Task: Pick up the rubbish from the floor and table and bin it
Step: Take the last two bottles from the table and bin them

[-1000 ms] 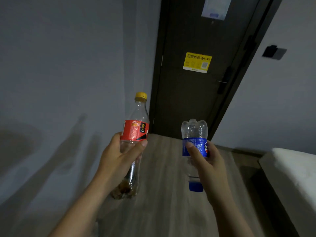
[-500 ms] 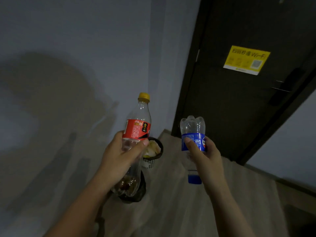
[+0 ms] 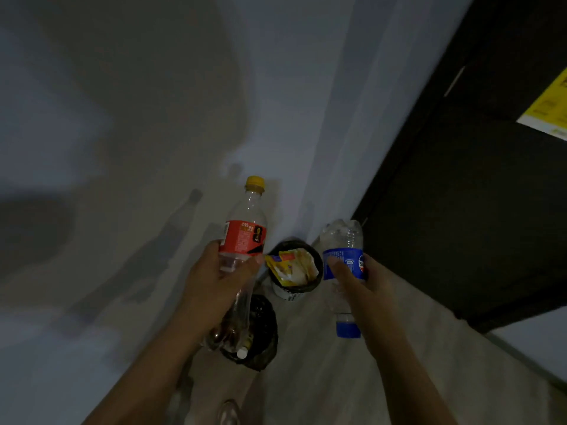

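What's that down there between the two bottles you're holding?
In the head view, a small bin stuffed with yellow wrappers shows between the red-label bottle and the blue-label bottle, on the floor by the wall.

A: Left hand?
B: Forearm reaches up from bottom left, fingers curled tight around something, thumb side facing us.
A: Right hand?
B: Forearm comes in from bottom right, hand raised level with the left, also clenched on something. The two hands are apart.
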`<action>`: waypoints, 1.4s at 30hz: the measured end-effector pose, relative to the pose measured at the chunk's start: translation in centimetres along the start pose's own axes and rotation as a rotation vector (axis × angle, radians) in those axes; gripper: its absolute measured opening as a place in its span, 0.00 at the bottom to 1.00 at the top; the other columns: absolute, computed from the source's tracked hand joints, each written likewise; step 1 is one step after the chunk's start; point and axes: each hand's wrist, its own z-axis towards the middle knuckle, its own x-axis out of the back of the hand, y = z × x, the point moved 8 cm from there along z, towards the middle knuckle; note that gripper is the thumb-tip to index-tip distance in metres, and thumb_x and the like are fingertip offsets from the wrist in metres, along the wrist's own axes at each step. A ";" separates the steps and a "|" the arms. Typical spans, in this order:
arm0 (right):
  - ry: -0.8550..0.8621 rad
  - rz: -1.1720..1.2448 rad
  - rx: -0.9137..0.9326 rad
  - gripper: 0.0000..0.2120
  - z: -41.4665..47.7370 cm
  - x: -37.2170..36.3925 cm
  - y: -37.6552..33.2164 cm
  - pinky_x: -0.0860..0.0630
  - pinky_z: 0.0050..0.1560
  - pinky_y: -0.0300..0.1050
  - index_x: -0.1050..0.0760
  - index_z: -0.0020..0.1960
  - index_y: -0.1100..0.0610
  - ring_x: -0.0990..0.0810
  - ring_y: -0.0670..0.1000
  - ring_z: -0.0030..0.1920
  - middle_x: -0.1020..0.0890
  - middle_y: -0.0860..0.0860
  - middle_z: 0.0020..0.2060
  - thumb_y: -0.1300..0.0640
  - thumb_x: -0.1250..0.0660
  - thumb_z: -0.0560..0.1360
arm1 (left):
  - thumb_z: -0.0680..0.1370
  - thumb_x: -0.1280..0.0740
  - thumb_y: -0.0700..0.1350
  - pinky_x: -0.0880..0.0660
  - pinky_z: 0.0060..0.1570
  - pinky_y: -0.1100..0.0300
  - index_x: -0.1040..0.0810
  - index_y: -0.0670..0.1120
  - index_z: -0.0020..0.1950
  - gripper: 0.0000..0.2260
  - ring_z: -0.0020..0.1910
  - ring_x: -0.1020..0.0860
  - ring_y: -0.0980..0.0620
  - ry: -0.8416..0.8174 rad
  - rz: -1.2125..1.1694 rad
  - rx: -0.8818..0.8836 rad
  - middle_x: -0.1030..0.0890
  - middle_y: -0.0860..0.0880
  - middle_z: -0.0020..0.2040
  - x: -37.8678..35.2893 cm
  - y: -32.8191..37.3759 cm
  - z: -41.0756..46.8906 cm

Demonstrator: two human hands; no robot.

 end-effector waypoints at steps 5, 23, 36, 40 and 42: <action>-0.054 -0.035 -0.053 0.20 5.1 -4.0 1.3 0.26 0.27 0.31 0.30 0.58 0.46 0.17 0.42 0.37 0.19 0.45 0.42 0.43 0.31 0.70 | 0.63 0.28 0.67 0.25 0.38 0.62 0.28 0.60 0.50 0.21 0.40 0.18 0.55 -0.044 0.024 0.077 0.19 0.56 0.44 -0.4 -2.5 5.8; -0.326 -0.231 -0.386 0.19 20.4 -9.4 15.8 0.20 0.51 0.56 0.26 0.58 0.57 0.18 0.55 0.45 0.19 0.56 0.49 0.48 0.30 0.73 | 0.70 0.28 0.57 0.25 0.44 0.56 0.34 0.48 0.67 0.30 0.48 0.22 0.46 -0.098 0.357 0.581 0.23 0.47 0.53 -8.3 -19.0 14.9; -0.355 -0.453 -0.603 0.30 23.9 -9.7 37.0 0.23 0.56 0.52 0.32 0.67 0.57 0.21 0.56 0.55 0.22 0.55 0.57 0.43 0.30 0.71 | 0.66 0.22 0.53 0.22 0.37 0.49 0.32 0.44 0.65 0.33 0.48 0.21 0.34 -0.149 0.251 0.918 0.22 0.36 0.53 -14.0 -43.6 14.5; -0.347 -0.505 -0.609 0.30 24.7 -10.7 42.3 0.23 0.59 0.56 0.31 0.67 0.58 0.21 0.57 0.56 0.23 0.56 0.59 0.43 0.30 0.72 | 0.67 0.23 0.52 0.20 0.48 0.45 0.36 0.43 0.69 0.37 0.53 0.22 0.39 -0.113 0.227 1.012 0.25 0.39 0.59 -14.9 -49.6 15.2; -0.351 -0.524 -0.605 0.29 25.0 -11.4 44.7 0.23 0.58 0.56 0.30 0.66 0.59 0.21 0.59 0.56 0.22 0.57 0.58 0.43 0.31 0.72 | 0.67 0.23 0.50 0.21 0.50 0.42 0.39 0.44 0.71 0.38 0.57 0.24 0.39 -0.104 0.216 1.049 0.27 0.40 0.62 -15.3 -52.0 15.6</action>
